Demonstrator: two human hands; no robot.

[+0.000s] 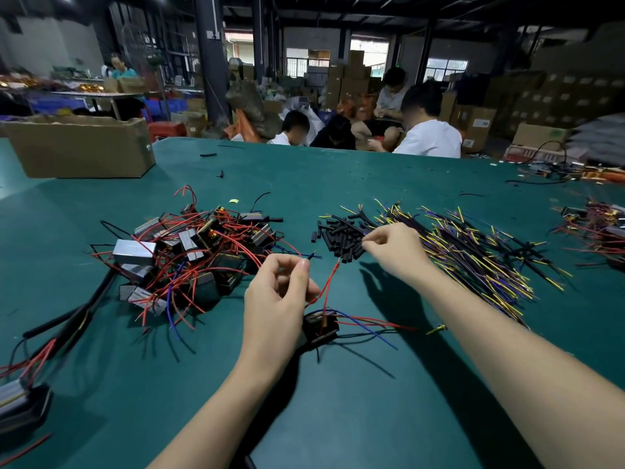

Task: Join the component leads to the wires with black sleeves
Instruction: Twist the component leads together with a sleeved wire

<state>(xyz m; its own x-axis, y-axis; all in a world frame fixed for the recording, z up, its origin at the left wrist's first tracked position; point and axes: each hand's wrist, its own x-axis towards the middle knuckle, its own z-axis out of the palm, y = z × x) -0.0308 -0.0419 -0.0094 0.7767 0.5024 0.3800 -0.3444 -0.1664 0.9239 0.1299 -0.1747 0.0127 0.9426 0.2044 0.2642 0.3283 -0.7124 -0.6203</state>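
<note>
A small black component [319, 328] with red, blue and black leads lies on the green table [338, 401] just right of my left hand [280, 292]. My left hand pinches one thin dark lead between thumb and forefinger, its bare tip pointing right. A red lead [329, 284] rises from the component beside it. My right hand [394, 250] reaches into the pile of short black sleeves [341, 236], fingertips pinched together at the pile; whether they hold a sleeve is hidden. To the right lies a spread of yellow, purple and black wires [473, 255].
A heap of components with red leads [189, 255] lies at the left. A cardboard box [81, 147] stands at the back left. More components sit at the left edge [23, 397] and far right [602, 225]. People sit beyond the table's far edge.
</note>
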